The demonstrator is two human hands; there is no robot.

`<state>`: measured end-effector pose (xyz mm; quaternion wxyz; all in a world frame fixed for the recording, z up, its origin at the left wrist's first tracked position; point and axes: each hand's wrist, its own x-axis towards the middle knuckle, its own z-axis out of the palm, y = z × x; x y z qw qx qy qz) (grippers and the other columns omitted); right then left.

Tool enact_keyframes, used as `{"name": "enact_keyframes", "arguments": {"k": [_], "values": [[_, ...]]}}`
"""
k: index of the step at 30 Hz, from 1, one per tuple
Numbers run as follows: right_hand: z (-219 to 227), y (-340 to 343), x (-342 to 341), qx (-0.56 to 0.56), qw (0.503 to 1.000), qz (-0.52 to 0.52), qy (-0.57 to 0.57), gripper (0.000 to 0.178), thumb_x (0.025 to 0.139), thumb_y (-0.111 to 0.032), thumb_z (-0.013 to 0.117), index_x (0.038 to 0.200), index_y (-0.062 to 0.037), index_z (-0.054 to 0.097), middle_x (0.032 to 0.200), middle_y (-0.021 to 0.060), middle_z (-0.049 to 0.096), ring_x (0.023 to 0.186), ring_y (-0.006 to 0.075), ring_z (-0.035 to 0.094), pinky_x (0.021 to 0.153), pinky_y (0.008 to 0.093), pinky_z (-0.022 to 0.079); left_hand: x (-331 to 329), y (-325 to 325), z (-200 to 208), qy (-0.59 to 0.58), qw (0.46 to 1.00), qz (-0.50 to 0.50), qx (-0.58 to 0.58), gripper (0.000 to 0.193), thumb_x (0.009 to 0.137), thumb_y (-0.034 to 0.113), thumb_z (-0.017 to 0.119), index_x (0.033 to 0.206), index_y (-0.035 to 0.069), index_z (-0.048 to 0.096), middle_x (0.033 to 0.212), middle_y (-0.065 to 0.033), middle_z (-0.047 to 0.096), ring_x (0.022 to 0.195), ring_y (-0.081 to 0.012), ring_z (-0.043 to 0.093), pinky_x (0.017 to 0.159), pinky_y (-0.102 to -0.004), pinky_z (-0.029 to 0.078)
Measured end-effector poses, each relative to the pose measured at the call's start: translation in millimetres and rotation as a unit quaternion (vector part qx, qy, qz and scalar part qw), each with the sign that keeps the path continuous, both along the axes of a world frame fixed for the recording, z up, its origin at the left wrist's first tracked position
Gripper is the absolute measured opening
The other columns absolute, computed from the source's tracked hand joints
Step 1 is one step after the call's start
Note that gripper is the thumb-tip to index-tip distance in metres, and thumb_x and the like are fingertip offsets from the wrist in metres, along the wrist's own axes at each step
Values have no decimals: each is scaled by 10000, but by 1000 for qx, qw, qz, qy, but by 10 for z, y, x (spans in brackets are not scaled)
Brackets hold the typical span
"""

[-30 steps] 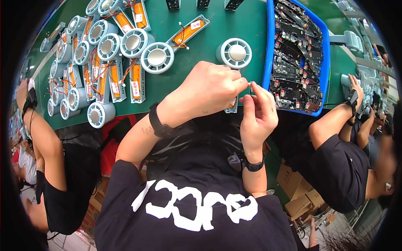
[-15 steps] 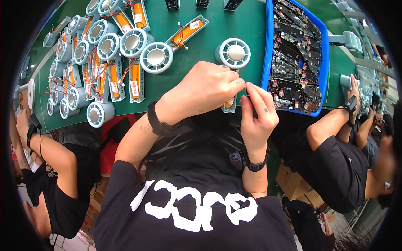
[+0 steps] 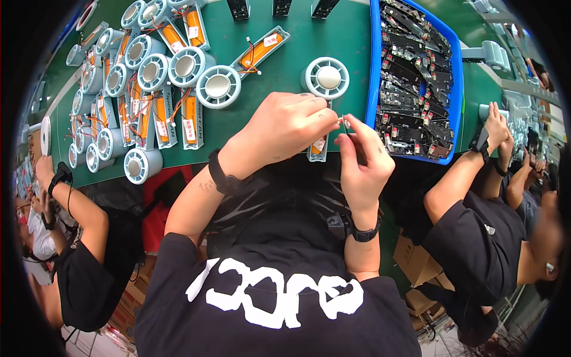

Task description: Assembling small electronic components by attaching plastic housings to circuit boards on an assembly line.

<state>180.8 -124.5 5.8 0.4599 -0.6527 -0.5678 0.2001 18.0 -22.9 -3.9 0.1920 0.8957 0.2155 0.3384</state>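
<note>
A pale blue handheld fan (image 3: 326, 78) lies at the front of the green table, its round head facing up. Part of its open handle (image 3: 317, 150) shows past my left hand (image 3: 291, 128), which hangs over the middle and hides the rest. The left fingertips are pinched on a thin wire with a small white connector (image 3: 341, 119). Close beside them, my right hand (image 3: 366, 160) has its index finger curled up to the connector and the thumb bent below. Whatever sits between the right fingertips is too small to make out.
At left stand and lie many similar fans (image 3: 137, 163) with orange batteries and loose wires. One open fan (image 3: 220, 86) points toward the back right. A blue bin (image 3: 372, 77) of black circuit parts is at right. Co-workers' arms (image 3: 461, 172) are on both sides.
My fingertips have shifted slightly left, and the small white connector shows more plainly between them. The view has shifted a little. The right-hand co-worker's hand has moved.
</note>
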Motion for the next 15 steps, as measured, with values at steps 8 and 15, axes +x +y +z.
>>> {"name": "enact_keyframes", "arguments": {"k": [8,15], "values": [[151,-6,68,-107,991,30,78,234,909,44,685,1143,41,672,989,109,723,821,119,708,704,235,562,68,-3,173,-20,999,49,-8,238,723,111,803,913,75,665,733,-33,596,642,-216,635,542,-332,510],[302,122,114,-132,980,46,141,162,892,28,704,1044,40,651,935,96,725,790,119,706,695,238,556,75,-1,173,6,998,39,-51,199,737,88,788,907,89,684,735,-36,615,640,-219,645,549,-329,516]]}}
